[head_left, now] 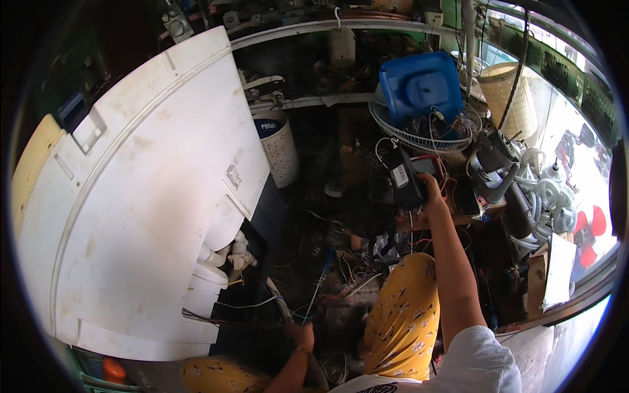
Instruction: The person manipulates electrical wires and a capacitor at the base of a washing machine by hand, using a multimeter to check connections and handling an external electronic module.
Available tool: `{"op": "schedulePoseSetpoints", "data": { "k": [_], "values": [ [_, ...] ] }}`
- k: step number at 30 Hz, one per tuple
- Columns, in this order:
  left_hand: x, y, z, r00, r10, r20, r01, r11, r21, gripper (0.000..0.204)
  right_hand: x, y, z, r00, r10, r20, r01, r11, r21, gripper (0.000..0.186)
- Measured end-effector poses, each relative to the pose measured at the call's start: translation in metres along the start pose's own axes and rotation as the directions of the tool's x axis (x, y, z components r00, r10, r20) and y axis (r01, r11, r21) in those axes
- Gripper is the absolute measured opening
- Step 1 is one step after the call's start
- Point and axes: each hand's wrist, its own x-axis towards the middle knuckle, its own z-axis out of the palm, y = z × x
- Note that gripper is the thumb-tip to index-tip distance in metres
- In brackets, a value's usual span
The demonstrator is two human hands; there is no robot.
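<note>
My right hand reaches forward and grips a black boxy device with a pale label and a white cord looping above it. A red-and-grey instrument lies just behind it. My left hand is low in the view, its fingers curled beside a pale hose and thin wires; what it holds is unclear. A large white appliance panel fills the left side, with white plastic fittings at its lower right edge.
A blue plastic piece rests in a round wire basket. Perforated bins stand behind. Motor parts, white coiled parts and cardboard crowd the right, by a bright window. Tangled wires lie between my knees.
</note>
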Motion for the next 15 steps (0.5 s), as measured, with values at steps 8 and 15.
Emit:
{"op": "schedulePoseSetpoints", "data": {
  "k": [8, 15],
  "values": [
    [-0.043, 0.215, -0.048, 0.768, 0.617, -0.171, -0.631, 0.775, -0.036, 0.056, -0.029, 0.015, 0.0, 0.988, -0.148, 0.036, 0.151, 0.984, -0.091, 0.045],
    [-0.039, 0.417, 0.022, 0.513, 0.858, 0.012, -0.795, 0.48, -0.37, 0.047, -0.03, 0.025, -0.011, 0.965, -0.241, 0.103, 0.259, 0.935, -0.242, 0.061]
  ]
}}
